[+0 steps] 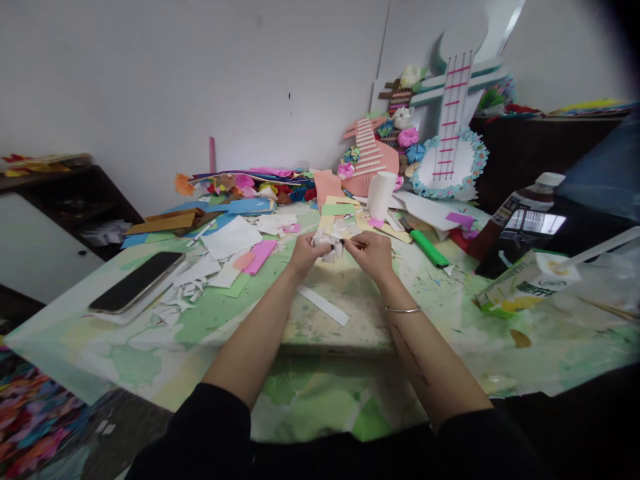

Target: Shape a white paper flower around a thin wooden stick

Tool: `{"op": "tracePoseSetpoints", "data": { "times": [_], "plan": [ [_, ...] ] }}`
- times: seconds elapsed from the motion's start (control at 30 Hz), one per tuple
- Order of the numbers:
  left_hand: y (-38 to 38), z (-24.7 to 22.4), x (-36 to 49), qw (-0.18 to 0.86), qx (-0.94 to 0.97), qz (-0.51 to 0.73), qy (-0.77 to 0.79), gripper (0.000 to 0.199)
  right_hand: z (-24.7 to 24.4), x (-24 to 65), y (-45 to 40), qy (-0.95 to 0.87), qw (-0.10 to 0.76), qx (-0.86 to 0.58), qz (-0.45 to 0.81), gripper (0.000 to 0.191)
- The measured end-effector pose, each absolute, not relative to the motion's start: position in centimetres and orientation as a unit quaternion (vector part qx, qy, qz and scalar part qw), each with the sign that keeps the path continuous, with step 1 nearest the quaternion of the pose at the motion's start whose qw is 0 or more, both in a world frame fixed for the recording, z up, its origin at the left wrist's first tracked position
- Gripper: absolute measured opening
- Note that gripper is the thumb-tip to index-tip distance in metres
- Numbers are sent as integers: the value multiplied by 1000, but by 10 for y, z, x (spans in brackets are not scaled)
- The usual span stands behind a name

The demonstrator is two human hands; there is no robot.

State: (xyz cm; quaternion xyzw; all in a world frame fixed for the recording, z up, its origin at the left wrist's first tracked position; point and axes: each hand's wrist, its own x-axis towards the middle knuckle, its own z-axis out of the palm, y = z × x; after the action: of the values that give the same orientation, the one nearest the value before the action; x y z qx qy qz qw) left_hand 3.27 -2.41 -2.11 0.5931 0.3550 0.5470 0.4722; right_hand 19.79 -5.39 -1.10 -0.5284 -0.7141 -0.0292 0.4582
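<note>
My left hand (306,255) has its fingers closed on a small white paper flower (327,245) above the middle of the table. Close to its right side, my right hand (373,255) pinches a thin brown stick (357,244), whose tip points at the flower. A white paper strip (324,305) lies on the table just below both hands. Behind them are green and cream paper pieces (337,209) and a white paper roll (381,195).
A phone (137,282) and paper scraps (191,285) lie left. A green cutter (429,248), a drink carton (530,283) and a brown bottle (515,212) are right. Paper-flower instruments (453,143) lean on the back wall.
</note>
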Motion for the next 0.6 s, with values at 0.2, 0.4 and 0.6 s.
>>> {"op": "tracePoseSetpoints", "data": {
  "times": [0.2,0.4,0.6],
  "plan": [
    [-22,-24,32,481,583,547,359,12,-11,197,-54,-702,477,-528,-21,27],
    [-22,-24,32,507,558,547,363,15,-13,198,-52,-695,486,-528,-22,23],
    [-23,-22,32,536,533,546,360,15,-12,197,-53,-691,477,-541,-38,24]
  ]
}}
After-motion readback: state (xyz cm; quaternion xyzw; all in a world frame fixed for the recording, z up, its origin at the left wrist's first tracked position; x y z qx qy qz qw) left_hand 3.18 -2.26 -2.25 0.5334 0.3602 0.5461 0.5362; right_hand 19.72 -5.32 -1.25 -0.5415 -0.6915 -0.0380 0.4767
